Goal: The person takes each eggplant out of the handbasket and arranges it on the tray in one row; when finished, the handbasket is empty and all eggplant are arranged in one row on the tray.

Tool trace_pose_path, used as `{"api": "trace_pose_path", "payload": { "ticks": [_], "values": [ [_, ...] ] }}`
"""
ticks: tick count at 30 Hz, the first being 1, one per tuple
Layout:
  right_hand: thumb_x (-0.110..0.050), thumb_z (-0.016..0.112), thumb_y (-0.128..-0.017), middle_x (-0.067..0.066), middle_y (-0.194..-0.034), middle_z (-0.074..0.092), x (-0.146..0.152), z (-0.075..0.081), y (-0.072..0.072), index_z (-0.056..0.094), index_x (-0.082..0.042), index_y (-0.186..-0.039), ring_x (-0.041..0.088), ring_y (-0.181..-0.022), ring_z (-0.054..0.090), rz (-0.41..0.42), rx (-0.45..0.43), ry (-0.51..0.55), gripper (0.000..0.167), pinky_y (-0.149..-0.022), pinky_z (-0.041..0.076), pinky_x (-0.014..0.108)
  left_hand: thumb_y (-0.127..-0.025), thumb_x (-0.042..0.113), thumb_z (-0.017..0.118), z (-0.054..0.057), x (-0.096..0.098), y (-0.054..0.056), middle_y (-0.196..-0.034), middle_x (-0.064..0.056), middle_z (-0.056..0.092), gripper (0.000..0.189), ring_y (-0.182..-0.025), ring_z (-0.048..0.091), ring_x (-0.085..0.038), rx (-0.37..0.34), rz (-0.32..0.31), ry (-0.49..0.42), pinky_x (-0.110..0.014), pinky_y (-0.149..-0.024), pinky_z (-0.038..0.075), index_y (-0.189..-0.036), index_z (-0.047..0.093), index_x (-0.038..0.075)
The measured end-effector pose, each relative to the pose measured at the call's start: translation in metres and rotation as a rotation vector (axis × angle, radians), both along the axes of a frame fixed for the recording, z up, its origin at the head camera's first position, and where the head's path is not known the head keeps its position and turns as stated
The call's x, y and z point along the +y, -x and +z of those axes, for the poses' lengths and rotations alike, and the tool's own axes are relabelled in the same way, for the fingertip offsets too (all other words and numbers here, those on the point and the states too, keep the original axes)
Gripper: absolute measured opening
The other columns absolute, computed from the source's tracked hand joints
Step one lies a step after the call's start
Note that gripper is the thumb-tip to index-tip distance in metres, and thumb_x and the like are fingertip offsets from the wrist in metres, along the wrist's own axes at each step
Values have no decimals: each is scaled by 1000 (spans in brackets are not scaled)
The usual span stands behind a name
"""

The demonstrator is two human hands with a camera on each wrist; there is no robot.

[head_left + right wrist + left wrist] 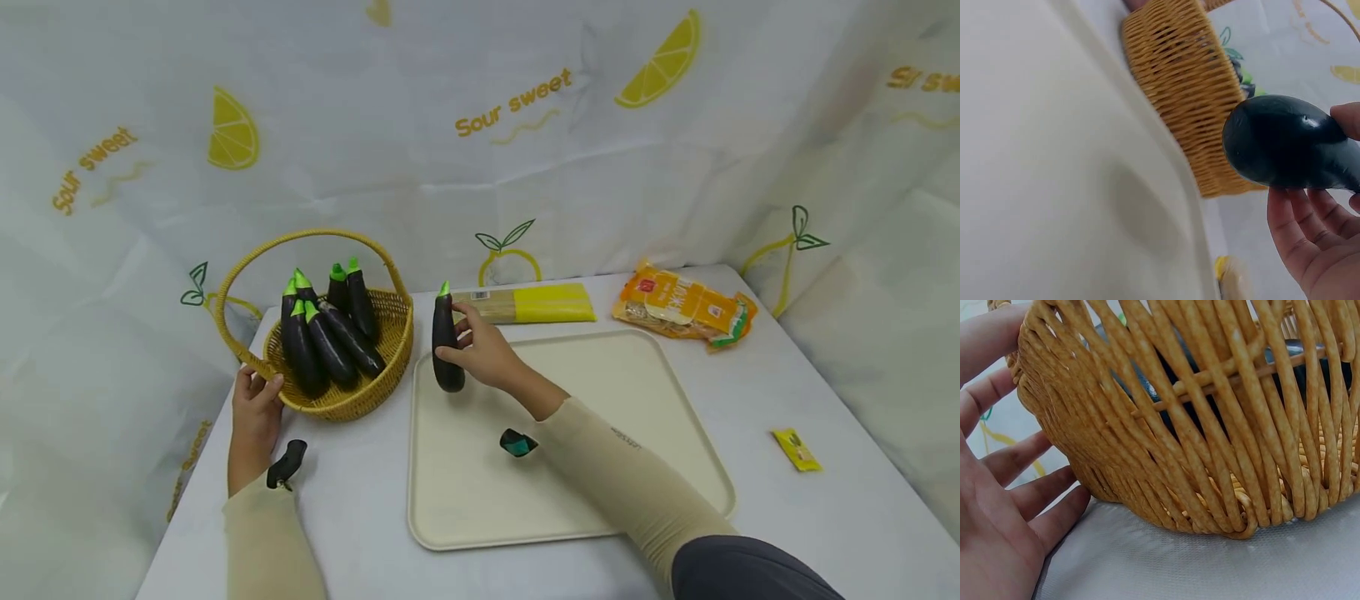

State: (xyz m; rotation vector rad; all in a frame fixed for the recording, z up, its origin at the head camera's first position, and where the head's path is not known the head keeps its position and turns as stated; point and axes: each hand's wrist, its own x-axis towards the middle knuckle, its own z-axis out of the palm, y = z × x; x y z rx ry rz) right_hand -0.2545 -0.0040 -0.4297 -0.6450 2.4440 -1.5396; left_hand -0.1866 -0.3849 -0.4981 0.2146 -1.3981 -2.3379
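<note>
A dark eggplant (444,346) with a green stem stands nearly upright in my right hand (483,350), held between thumb and fingers over the tray's far left corner. Its rounded bottom end points toward the tray (540,467); in the right wrist view the eggplant (1285,140) is close up, the fingers beneath it. My left hand (257,408) touches the near left side of the wicker basket (375,396). Spread, fairly straight fingers (1016,459) meet its woven wall in the left wrist view. Several eggplants (326,346) lie inside, stems toward the back.
A yellow-ended packet of noodles (551,303) lies behind the tray. At the back right sits an orange food bag (682,304), and a small yellow packet (797,450) lies on the right of the white table. The basket's tall handle (307,235) arches over the eggplants.
</note>
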Motion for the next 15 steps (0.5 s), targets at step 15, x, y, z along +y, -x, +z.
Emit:
{"api": "trace_pose_path", "payload": {
  "ticks": [15],
  "values": [
    [-37,73,-87,9,-112,58,-2,-49,-28,31,-11,-149,20,-97,63,24,-122,-59,79,-78,52,35,-92,-8,58,0,-2,0,-125,-10,49,30,-105,52,-20,-27,-9,-11,-27,-84,48,-113,51,12]
  ]
}}
